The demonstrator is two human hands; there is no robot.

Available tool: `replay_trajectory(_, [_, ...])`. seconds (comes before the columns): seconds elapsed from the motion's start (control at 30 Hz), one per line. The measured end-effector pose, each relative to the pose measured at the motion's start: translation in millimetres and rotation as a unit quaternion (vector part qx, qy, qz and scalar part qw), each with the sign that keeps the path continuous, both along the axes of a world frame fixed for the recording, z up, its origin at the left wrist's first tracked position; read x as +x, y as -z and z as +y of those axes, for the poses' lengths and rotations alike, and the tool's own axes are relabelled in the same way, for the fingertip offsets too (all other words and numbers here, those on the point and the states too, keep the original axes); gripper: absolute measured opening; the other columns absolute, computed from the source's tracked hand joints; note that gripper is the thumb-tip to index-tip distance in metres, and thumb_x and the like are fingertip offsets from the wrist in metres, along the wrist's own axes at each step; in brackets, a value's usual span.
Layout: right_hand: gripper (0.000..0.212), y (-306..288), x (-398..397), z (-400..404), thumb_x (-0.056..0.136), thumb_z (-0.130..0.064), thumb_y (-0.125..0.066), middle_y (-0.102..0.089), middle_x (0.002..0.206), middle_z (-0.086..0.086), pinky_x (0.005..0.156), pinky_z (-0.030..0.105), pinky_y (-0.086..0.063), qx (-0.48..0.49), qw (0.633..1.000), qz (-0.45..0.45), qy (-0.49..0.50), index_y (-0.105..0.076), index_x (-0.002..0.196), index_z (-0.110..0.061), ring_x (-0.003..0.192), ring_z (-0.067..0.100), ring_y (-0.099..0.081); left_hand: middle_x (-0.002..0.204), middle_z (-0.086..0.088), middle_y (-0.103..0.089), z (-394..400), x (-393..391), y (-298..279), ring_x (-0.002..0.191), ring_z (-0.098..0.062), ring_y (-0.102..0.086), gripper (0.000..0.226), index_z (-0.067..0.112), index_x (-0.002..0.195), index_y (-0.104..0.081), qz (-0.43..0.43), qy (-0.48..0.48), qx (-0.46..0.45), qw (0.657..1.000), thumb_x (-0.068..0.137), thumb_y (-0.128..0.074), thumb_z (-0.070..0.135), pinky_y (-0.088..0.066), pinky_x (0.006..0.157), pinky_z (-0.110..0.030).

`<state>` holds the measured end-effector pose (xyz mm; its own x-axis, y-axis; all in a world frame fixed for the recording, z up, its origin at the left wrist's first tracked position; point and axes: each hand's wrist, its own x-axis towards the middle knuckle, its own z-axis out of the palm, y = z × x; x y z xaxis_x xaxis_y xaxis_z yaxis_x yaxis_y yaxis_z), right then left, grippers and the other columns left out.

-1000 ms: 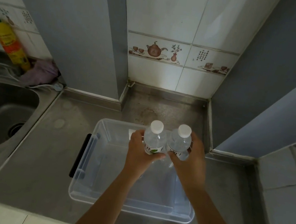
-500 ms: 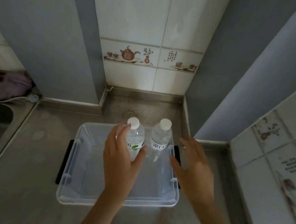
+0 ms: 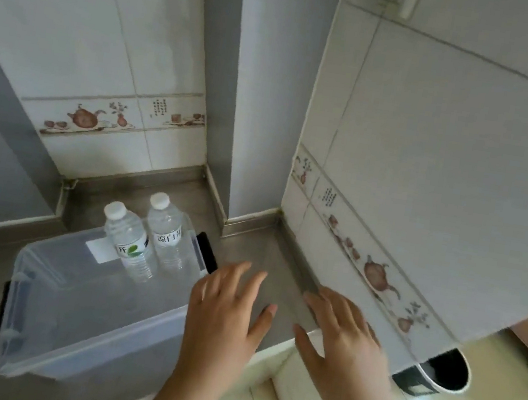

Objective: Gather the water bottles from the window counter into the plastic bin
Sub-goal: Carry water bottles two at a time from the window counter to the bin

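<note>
While both our hands hang free above the steel counter [image 3: 248,252], the two water bottles stand upright in the plastic bin [image 3: 75,305], side by side at its far right corner. The green-label bottle [image 3: 127,243] is nearer the bin's middle; the other bottle [image 3: 167,233] stands just beside it, close to the right end wall and its black handle [image 3: 207,253]. Our left hand [image 3: 224,317] hovers over the bin's near right corner with fingers spread and straight, grasping nothing. Our right hand [image 3: 342,341] floats past the counter's right edge, fingers likewise released. We judge this pair delivered; whether more bottles wait on the window counter we cannot tell, since that counter is out of view.

The risk now lies in tall, narrow bottles standing loose on a smooth bin floor. If we bump the bin's rim with the left hand, or later drop further bottles against them, they could topple and roll. Dragging the bin by its handle would do the same.
</note>
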<state>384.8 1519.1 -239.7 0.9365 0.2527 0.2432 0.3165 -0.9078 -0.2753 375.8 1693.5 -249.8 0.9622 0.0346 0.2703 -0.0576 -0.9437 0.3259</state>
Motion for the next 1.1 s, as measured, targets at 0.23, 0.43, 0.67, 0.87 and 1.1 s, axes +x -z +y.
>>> replay_trajectory(0.23, [0.047,3,-95,-91,0.076,-0.04,-0.076,-0.067,0.126,0.004,0.074,0.038,-0.058,0.003,0.991,-0.018,0.13,-0.068,0.119,-0.021,0.106,0.027,-0.068,0.149,-0.002,-0.052,-102,-57,-12,0.134,-0.023,-0.049,0.061,0.028,0.141,-0.053,0.038,0.128,0.061,0.989,0.092,-0.041,0.063,-0.043,0.106,-0.044])
replay_trajectory(0.43, [0.046,1,-199,-170,0.076,-0.038,-0.078,-0.067,0.126,0.004,0.071,0.039,-0.058,0.032,0.964,-0.012,0.265,-0.069,0.117,-0.018,0.105,0.027,-0.068,0.145,0.001,-0.057,-195,-128,-20,0.132,-0.024,-0.053,0.065,0.032,0.138,-0.057,0.077,0.22,0.091,0.968,0.086,-0.048,0.071,-0.042,0.105,-0.048])
replay_trajectory(0.67, [0.047,-10,-316,-257,0.075,-0.035,-0.079,-0.068,0.123,0.005,0.074,0.039,-0.056,0.029,0.914,-0.018,0.405,-0.068,0.117,-0.017,0.106,0.029,-0.067,0.132,-0.002,-0.065,-298,-201,-22,0.124,-0.025,-0.06,0.061,0.023,0.128,-0.067,0.029,0.347,0.045,0.936,0.087,-0.04,0.061,-0.05,0.099,-0.05])
replay_trajectory(0.87, [0.049,-14,-378,-322,0.078,-0.038,-0.075,-0.065,0.128,0.006,0.076,0.042,-0.057,0.031,0.854,-0.026,0.519,-0.066,0.122,-0.017,0.112,0.03,-0.064,0.13,-0.001,-0.066,-392,-229,-27,0.123,-0.025,-0.059,0.061,0.022,0.123,-0.069,-0.001,0.438,0.02,0.899,0.085,-0.04,0.06,-0.047,0.1,-0.049])
replay_trajectory(1.1, [0.05,-11,-397,-410,0.089,-0.049,-0.051,-0.064,0.129,0.007,0.085,0.041,-0.054,0.012,0.806,-0.034,0.59,-0.065,0.124,-0.016,0.115,0.029,-0.062,0.149,0.003,-0.049,-523,-230,-19,0.142,-0.019,-0.037,0.061,0.028,0.141,-0.053,-0.009,0.542,0.014,0.84,0.092,-0.042,0.062,-0.028,0.115,-0.044])
